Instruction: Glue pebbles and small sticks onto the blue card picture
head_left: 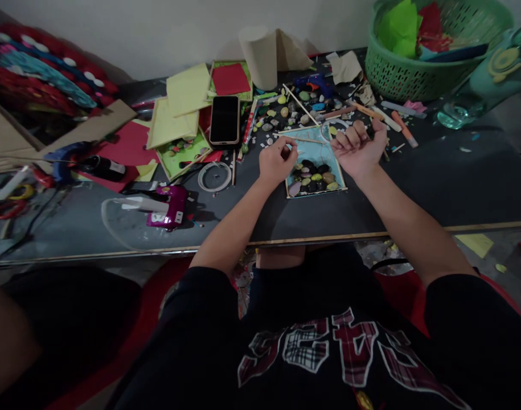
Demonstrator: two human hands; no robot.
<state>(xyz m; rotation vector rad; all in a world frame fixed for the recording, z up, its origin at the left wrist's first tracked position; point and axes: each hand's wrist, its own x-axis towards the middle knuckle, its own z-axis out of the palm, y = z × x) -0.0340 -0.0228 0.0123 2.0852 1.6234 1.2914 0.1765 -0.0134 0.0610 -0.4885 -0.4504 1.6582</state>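
A small blue panel edged with thin sticks lies on the table before me, with dark, yellow and grey pebbles covering its lower part. At its left edge is my left hand, thumb and fingers pinched together; whatever is between them is too small to name. My right hand is raised over the panel's right side, its fingers curled in and the thumb up. I cannot make out what, if anything, it holds. Behind the hands a thin stick lies slanted among loose stones.
A black phone rests by yellow and green framed panels. A clear tape ring and purple power adapter are at left. Behind stand a paper roll, blue glue gun, green basket and bottle. Another person's arm shows lower left.
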